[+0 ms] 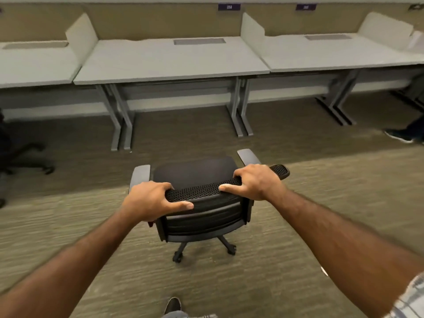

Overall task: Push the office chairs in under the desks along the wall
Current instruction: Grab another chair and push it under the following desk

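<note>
Three desks (165,63), one chair (195,173) gripped by left hand (151,200), right hand (257,182)

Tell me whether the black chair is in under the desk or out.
Out. The black chair stands on carpet short of the middle desk, seat not under it; left hand and right hand grip its backrest.

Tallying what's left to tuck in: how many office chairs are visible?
2. One black mesh-backed office chair, gripped by left hand and right hand, before the middle grey desk; a second dark chair at the left edge. Others may be hidden.
</note>
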A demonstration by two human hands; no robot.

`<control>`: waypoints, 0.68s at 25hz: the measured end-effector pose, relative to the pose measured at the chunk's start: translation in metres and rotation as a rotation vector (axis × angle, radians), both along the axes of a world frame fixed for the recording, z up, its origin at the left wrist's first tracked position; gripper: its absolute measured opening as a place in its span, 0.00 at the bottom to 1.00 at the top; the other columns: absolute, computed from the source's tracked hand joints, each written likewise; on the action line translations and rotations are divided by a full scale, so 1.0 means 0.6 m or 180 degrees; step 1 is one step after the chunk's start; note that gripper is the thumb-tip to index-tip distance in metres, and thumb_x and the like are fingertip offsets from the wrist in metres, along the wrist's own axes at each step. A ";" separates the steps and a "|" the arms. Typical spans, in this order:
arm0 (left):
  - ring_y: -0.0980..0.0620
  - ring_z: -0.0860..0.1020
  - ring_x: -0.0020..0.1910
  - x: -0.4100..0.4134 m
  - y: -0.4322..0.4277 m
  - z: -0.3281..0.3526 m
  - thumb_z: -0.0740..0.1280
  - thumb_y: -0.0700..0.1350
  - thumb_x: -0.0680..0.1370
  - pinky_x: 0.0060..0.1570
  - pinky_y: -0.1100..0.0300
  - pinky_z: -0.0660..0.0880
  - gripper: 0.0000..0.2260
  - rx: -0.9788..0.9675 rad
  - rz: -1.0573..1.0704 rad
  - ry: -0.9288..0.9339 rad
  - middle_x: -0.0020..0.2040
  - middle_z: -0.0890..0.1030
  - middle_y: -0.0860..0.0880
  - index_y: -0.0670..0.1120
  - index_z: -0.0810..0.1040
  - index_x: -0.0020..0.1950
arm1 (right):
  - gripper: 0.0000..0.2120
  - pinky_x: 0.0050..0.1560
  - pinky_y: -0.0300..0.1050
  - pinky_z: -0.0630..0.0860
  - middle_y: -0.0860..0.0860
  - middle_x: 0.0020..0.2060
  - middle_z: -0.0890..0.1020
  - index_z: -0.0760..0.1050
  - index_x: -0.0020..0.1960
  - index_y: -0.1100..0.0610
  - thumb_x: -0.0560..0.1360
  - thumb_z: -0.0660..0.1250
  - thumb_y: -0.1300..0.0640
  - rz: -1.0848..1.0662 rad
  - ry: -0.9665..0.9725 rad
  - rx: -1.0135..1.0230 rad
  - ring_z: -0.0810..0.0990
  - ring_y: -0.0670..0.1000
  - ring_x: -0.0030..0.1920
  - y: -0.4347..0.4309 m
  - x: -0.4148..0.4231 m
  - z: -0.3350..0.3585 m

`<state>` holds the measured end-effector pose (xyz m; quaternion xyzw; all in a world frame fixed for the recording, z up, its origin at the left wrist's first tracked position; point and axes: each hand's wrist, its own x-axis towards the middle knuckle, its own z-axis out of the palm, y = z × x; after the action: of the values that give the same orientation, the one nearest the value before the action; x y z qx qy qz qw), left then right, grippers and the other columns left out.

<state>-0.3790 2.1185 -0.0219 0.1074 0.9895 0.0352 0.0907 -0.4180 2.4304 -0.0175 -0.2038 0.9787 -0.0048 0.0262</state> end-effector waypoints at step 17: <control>0.59 0.77 0.34 -0.227 -0.025 -0.002 0.48 0.90 0.55 0.30 0.59 0.69 0.43 0.0259 0.0295 0.0193 0.33 0.79 0.57 0.56 0.77 0.40 | 0.42 0.37 0.48 0.68 0.48 0.38 0.81 0.82 0.48 0.48 0.70 0.41 0.21 0.0184 -0.0028 0.0114 0.78 0.52 0.40 -0.042 -0.282 0.002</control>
<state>-0.5153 2.1034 -0.0232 0.0660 0.9934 0.0762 0.0545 -0.5874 2.4053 -0.0165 -0.2314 0.9722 0.0126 0.0342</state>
